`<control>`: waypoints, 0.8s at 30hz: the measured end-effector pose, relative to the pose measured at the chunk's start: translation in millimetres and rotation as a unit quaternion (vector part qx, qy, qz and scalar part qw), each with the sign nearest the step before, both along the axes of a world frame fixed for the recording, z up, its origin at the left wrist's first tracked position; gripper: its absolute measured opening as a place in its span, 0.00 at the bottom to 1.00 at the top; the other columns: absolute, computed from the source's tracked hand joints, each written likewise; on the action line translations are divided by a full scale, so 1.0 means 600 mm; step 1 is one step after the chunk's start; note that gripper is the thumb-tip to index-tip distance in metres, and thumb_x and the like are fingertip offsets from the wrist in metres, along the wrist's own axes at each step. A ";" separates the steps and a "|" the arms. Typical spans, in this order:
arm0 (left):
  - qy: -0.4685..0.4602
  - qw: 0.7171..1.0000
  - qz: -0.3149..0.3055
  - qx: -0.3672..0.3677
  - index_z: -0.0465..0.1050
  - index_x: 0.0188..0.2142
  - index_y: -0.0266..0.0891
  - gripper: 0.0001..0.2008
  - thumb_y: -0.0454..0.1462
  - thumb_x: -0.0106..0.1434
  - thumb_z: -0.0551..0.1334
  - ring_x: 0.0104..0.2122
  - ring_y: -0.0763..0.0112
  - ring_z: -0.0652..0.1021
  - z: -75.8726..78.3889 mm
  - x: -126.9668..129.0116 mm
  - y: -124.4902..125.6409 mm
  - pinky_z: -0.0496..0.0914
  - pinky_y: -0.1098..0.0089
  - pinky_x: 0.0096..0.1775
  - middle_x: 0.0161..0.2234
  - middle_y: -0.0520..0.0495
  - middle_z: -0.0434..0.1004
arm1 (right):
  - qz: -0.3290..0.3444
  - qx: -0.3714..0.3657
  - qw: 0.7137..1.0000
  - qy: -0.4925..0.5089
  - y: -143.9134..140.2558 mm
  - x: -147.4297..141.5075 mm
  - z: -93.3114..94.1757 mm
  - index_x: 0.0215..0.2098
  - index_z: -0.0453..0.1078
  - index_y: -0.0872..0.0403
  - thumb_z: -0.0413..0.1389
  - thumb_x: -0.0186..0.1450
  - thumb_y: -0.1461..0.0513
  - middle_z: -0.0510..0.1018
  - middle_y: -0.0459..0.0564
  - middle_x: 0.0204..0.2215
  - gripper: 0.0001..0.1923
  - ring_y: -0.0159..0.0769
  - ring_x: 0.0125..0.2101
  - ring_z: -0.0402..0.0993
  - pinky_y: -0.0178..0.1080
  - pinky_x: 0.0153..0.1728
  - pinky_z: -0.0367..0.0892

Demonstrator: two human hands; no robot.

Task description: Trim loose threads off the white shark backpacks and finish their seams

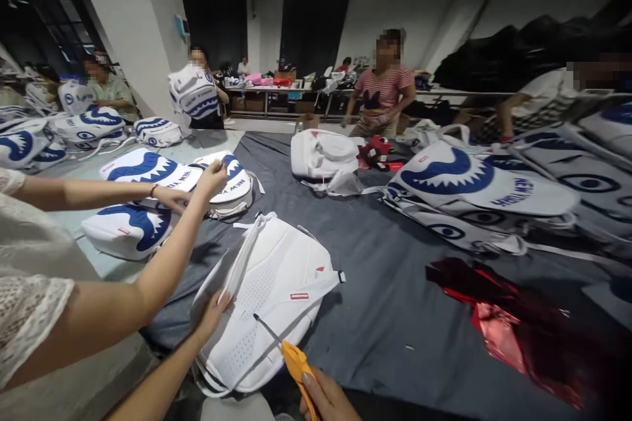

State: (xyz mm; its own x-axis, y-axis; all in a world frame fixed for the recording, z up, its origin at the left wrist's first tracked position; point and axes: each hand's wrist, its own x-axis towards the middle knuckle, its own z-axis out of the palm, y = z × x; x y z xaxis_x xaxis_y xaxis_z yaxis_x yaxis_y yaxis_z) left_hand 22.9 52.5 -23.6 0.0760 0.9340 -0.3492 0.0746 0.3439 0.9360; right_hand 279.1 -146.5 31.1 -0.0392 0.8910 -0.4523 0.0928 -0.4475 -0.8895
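Note:
A white backpack [276,296] lies back-side up on the dark grey cloth in front of me. My left hand [214,317] rests on its near left edge, fingers on a white shoulder strap [244,256]. My right hand [328,400], at the bottom edge of the view, grips a yellow-handled pointed tool [291,355] whose thin metal tip hovers over the backpack's lower part.
A co-worker in a lace sleeve [29,289] reaches in from the left, both hands at white and blue shark-print backpacks [148,174]. More such backpacks [459,184] pile at the right. Red foil [498,322] lies at the near right. Other people stand at the far tables.

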 end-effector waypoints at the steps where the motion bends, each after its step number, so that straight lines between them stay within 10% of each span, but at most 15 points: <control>1: -0.005 1.000 -0.002 -0.008 0.72 0.36 0.45 0.17 0.50 0.50 0.65 0.44 0.56 0.83 0.001 0.000 0.001 0.75 0.55 0.53 0.34 0.57 0.83 | -0.005 0.000 1.000 0.001 -0.001 -0.001 -0.006 0.32 0.72 0.53 0.47 0.59 0.30 0.76 0.50 0.23 0.37 0.36 0.22 0.71 0.38 0.26 0.62; 19: -0.103 0.955 -0.069 -0.271 0.75 0.38 0.26 0.31 0.46 0.76 0.40 0.43 0.65 0.81 0.033 -0.036 0.013 0.72 0.65 0.45 0.32 0.44 0.79 | -0.086 -0.059 0.986 0.127 0.045 -0.015 0.031 0.40 0.75 0.56 0.51 0.61 0.33 0.81 0.58 0.34 0.37 0.47 0.37 0.80 0.46 0.42 0.73; 24: -0.118 0.944 -0.069 -0.301 0.75 0.40 0.28 0.34 0.53 0.75 0.40 0.35 0.71 0.80 0.029 -0.029 -0.010 0.74 0.66 0.40 0.34 0.46 0.78 | -0.007 -0.029 0.998 0.059 0.081 -0.023 0.057 0.40 0.75 0.56 0.49 0.60 0.30 0.79 0.55 0.31 0.40 0.44 0.33 0.77 0.45 0.40 0.72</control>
State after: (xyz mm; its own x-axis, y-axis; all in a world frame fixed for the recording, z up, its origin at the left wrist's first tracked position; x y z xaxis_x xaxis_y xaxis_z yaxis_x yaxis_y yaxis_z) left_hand 5.5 46.3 -6.0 0.3240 0.5470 -0.7719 -0.0294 0.8213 0.5697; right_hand 265.1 -97.8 65.3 -0.0822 0.8647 -0.4955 -0.0185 -0.4984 -0.8667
